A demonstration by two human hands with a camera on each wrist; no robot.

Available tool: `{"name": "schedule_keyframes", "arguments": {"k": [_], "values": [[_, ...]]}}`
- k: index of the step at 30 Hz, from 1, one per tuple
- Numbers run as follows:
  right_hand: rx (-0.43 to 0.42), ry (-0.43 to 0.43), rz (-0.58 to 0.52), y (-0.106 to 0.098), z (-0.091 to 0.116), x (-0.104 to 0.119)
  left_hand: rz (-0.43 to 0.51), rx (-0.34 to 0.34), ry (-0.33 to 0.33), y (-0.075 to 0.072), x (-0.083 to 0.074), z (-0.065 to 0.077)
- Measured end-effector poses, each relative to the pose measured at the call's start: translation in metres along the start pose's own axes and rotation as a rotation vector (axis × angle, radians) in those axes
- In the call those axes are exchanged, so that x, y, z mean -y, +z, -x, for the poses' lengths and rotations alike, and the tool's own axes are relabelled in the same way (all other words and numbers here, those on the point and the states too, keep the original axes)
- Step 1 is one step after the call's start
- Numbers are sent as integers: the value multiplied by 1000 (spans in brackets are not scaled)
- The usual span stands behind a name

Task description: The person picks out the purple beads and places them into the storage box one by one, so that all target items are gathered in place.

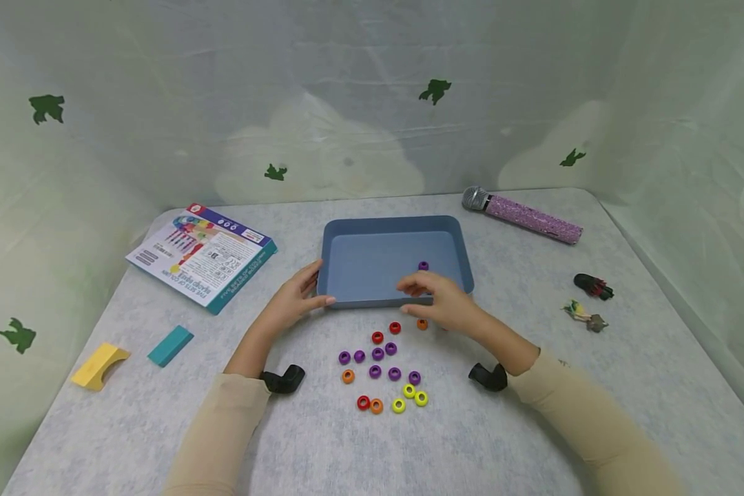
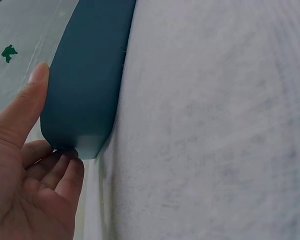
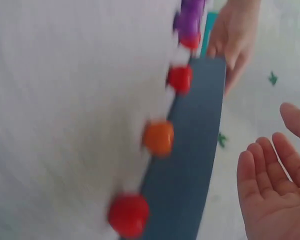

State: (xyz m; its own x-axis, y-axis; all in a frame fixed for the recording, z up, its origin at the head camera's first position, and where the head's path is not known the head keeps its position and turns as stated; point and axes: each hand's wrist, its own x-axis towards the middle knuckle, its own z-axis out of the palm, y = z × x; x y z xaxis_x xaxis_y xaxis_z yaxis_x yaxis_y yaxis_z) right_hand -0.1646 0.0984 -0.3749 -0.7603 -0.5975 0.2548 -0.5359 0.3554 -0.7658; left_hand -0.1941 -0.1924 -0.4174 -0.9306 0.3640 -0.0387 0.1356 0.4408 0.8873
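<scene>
A shallow blue-grey tray (image 1: 378, 255) lies on the table. My left hand (image 1: 291, 300) holds its near left corner, thumb along the front edge and fingers by the left side; the left wrist view shows the fingers curled at the tray corner (image 2: 82, 100). My right hand (image 1: 440, 300) hovers over the near right rim with fingers loosely bent and nothing in them. A purple bead (image 1: 424, 266) lies inside the tray just beyond it. In the right wrist view, an orange bead (image 3: 159, 137) and a red bead (image 3: 129, 215) sit beside the tray's front wall.
Several loose purple beads (image 1: 375, 371), red beads (image 1: 377, 337), orange beads (image 1: 348, 376) and yellow beads (image 1: 409, 391) lie before the tray. Leftward are a flat box (image 1: 204, 255), a teal block (image 1: 170, 346) and a yellow arch block (image 1: 99, 366). Rightward are a pink microphone (image 1: 527, 217) and two small figures (image 1: 593, 286).
</scene>
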Motion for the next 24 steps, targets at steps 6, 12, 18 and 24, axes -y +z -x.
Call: {"name": "schedule_keyframes", "arguments": {"k": [6, 12, 18, 24], "values": [[131, 44, -88, 27, 17, -6, -18, -6, 10, 0, 8, -3], [199, 39, -97, 48, 24, -26, -27, -12, 4, 0, 8, -2], [221, 29, -21, 55, 25, -31, -23, -4, 4, 0, 7, -2], [206, 58, -38, 53, 22, -29, 3, 5, -11, 0, -11, 3]]}}
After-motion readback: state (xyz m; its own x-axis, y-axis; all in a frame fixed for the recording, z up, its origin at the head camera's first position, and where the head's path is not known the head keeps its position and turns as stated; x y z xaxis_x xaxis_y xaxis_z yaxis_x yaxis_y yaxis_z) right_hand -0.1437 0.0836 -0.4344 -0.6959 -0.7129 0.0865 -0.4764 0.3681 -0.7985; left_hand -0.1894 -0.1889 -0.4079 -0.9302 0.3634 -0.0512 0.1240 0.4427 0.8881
